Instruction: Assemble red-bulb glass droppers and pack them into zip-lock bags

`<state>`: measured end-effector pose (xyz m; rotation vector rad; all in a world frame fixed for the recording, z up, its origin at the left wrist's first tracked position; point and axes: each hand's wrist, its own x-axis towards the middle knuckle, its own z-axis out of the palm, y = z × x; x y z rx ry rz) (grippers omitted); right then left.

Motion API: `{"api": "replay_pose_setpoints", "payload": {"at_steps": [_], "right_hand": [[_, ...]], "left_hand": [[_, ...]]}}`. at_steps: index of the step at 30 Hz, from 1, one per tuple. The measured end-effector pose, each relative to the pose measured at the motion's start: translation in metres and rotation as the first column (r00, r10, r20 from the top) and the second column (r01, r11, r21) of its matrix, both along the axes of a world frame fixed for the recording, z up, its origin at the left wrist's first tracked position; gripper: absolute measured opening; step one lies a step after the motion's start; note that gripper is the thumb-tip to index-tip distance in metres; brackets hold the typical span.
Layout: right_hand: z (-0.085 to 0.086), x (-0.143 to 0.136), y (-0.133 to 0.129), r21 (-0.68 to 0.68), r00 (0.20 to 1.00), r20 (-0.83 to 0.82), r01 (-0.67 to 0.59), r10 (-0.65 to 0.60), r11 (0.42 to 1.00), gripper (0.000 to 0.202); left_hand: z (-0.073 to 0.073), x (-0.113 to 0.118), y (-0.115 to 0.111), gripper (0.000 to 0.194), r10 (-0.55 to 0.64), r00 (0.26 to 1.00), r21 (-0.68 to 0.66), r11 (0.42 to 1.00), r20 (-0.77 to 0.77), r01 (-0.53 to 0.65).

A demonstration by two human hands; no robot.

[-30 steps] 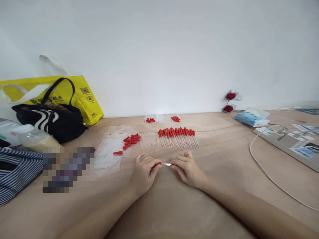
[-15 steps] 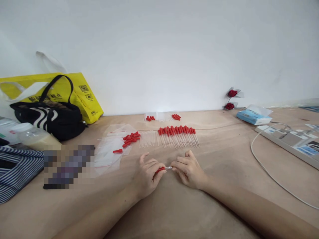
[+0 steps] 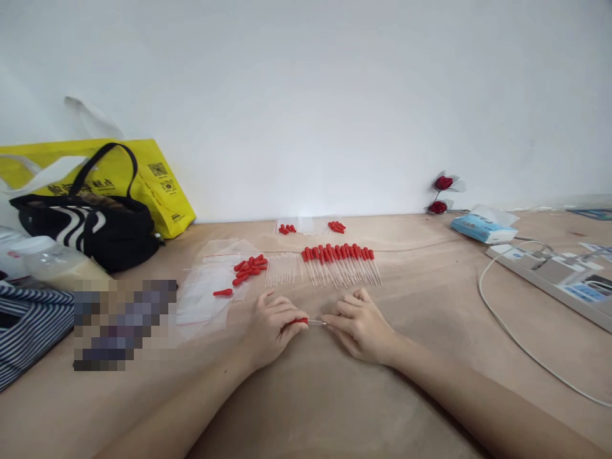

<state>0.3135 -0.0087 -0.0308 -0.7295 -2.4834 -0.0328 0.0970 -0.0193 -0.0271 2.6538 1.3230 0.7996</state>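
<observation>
My left hand [image 3: 277, 326] pinches a red rubber bulb [image 3: 301, 320] between thumb and fingers. A thin clear tube [image 3: 315, 322] runs from the bulb to my right hand [image 3: 358, 326], whose fingertips are closed on its other end. Beyond my hands lies a row of clear tubes with red bulbs on their far ends [image 3: 339, 254]. Left of that row are bare clear tubes [image 3: 283, 269]. Several loose red bulbs [image 3: 249, 268] rest on a clear plastic bag [image 3: 203, 293], one of them apart from the rest.
Small bags with red bulbs [image 3: 306, 225] lie by the wall. On the left are a yellow bag [image 3: 167, 204], a black bag [image 3: 119, 233], a bottle [image 3: 62, 264] and striped cloth [image 3: 33, 325]. On the right are a tissue pack [image 3: 482, 227], a power strip [image 3: 559, 277] and a cable [image 3: 507, 338].
My left hand has moved left, away from my right hand, and more of the clear tube shows between them. The view has shifted slightly.
</observation>
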Motion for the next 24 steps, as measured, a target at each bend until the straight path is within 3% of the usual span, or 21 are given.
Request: {"api": "replay_pose_setpoints", "payload": {"at_steps": [2,5,8,10,12,15,19,24], "right_hand": [[-0.002,-0.004,0.000,-0.043,0.999,-0.010,0.045,-0.046,0.998,0.020],[-0.006,-0.015,0.009,-0.180,0.965,-0.078,0.233,-0.250,0.956,0.020],[-0.004,-0.031,0.029,-0.328,0.838,-0.103,0.480,-0.536,0.813,0.022],[0.000,-0.043,0.045,-0.355,0.751,-0.077,0.594,-0.656,0.722,0.022],[0.003,-0.055,0.060,-0.350,0.682,-0.047,0.674,-0.730,0.651,0.022],[0.006,-0.070,0.073,-0.330,0.613,-0.021,0.742,-0.790,0.584,0.020],[0.003,-0.079,0.078,-0.299,0.628,-0.026,0.738,-0.778,0.605,0.019],[-0.001,-0.077,0.080,-0.272,0.664,-0.010,0.718,-0.748,0.640,0.017]], "left_hand": [[0.001,-0.004,0.003,0.019,0.060,0.998,0.037,0.998,-0.012,-0.059],[0.006,-0.015,0.007,0.035,0.308,0.951,0.130,0.944,-0.022,-0.303],[0.014,-0.033,0.011,0.039,0.606,0.792,0.154,0.792,-0.082,-0.590],[0.021,-0.048,0.015,0.040,0.714,0.677,0.104,0.698,-0.181,-0.709],[0.028,-0.063,0.017,0.041,0.743,0.605,0.020,0.636,-0.288,-0.772],[0.037,-0.080,0.019,0.039,0.710,0.572,-0.108,0.585,-0.411,-0.804],[0.041,-0.089,0.020,0.034,0.668,0.573,-0.183,0.562,-0.474,-0.806],[0.034,-0.091,0.023,0.028,0.702,0.560,-0.094,0.584,-0.440,-0.807]]}}
